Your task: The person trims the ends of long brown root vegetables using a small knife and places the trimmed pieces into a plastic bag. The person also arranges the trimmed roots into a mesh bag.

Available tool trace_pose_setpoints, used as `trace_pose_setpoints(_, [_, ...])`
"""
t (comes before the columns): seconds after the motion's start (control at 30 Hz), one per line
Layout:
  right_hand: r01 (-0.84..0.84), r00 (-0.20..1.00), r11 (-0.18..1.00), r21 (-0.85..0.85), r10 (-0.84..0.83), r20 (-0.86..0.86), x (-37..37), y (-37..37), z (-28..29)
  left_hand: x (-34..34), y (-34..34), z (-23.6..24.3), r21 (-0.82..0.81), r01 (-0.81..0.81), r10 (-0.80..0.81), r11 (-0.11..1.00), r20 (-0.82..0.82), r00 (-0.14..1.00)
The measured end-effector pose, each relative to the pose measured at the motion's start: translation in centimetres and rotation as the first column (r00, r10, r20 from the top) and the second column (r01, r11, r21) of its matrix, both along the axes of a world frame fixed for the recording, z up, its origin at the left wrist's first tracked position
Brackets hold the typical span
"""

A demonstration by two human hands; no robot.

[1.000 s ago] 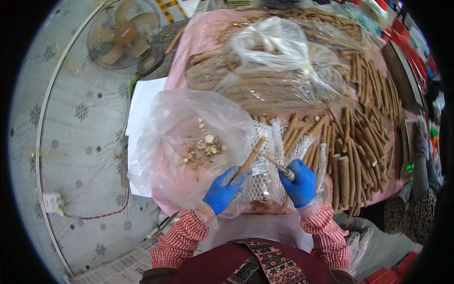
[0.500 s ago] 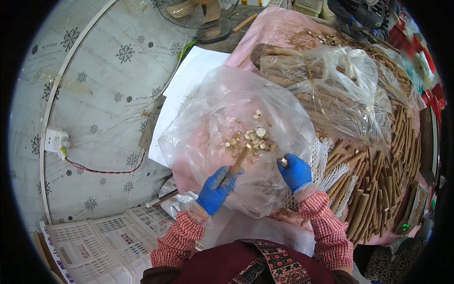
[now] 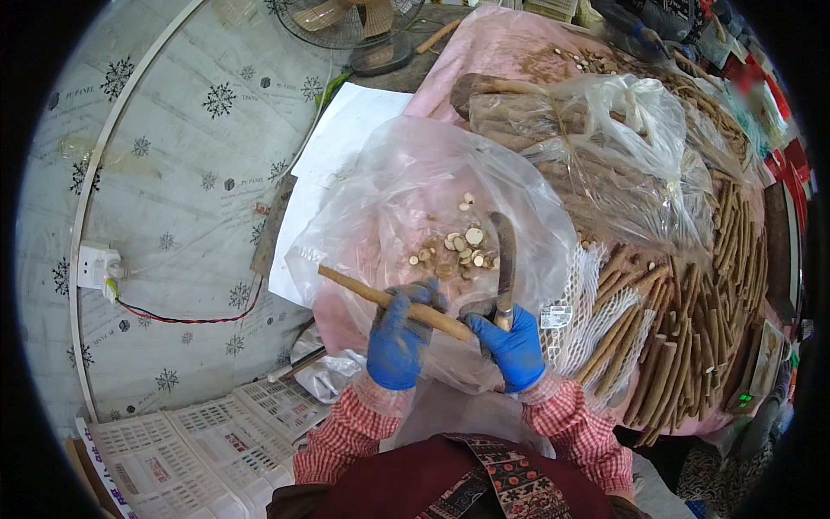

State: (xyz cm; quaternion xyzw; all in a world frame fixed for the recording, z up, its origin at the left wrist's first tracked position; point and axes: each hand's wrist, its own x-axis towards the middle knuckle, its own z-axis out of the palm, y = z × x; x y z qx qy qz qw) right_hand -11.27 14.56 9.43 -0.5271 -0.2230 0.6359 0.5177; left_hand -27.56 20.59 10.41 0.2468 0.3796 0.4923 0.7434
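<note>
The left hand (image 3: 399,342), in a blue glove, has its grip curled snugly round a long root (image 3: 356,287). The right hand (image 3: 516,350) is in a blue glove too. Its grip is closed round the handle of a curved knife (image 3: 507,272), and the dark blade sticks up, away from the person.

The long root is turned a new way now. Half a second ago it points away from the person. Now it lies on a slant, with its left end farther off and its right end close to the right hand. The two hands are nearer to each other too, and the blade is easier to see. I think this means the work is now at the root's right end, just beside the right thumb. I cannot tell if they touch.

The long root is held over a big clear bag (image 3: 363,216) on the pink-covered counter (image 3: 471,48). Little pale slices (image 3: 474,235) lie there. To the right are a white net (image 3: 558,346) and a pile of brown sticks (image 3: 683,372).
</note>
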Motion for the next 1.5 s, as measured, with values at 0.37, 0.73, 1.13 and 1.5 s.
trace_pose_setpoints(0.37, [0.01,0.609,0.9,0.437,-0.352,0.71,-1.4,-0.2,0.2,-2.8,0.0,-2.1,-0.143,-0.019,0.038,0.99,0.129,0.991])
trace_pose_setpoints(0.73, [-0.164,0.308,0.956,0.244,-0.185,0.933,-4.2,2.2,-1.7,-2.9,-0.3,-2.0,-0.216,-0.107,0.163,0.971,0.26,0.952])
trace_pose_setpoints(1.13, [-0.047,0.958,0.991,0.125,0.01,0.286,-1.1,1.1,-2.9,-1.9,0.1,-0.5,-0.021,0.154,-0.152,0.988,-0.342,0.927])
trace_pose_setpoints(1.5, [0.675,0.69,0.738,0.031,-0.645,0.33,10.5,-15.5,-2.5,13.6,-7.2,-0.4,-0.092,0.883,-0.706,0.46,-0.641,0.301])
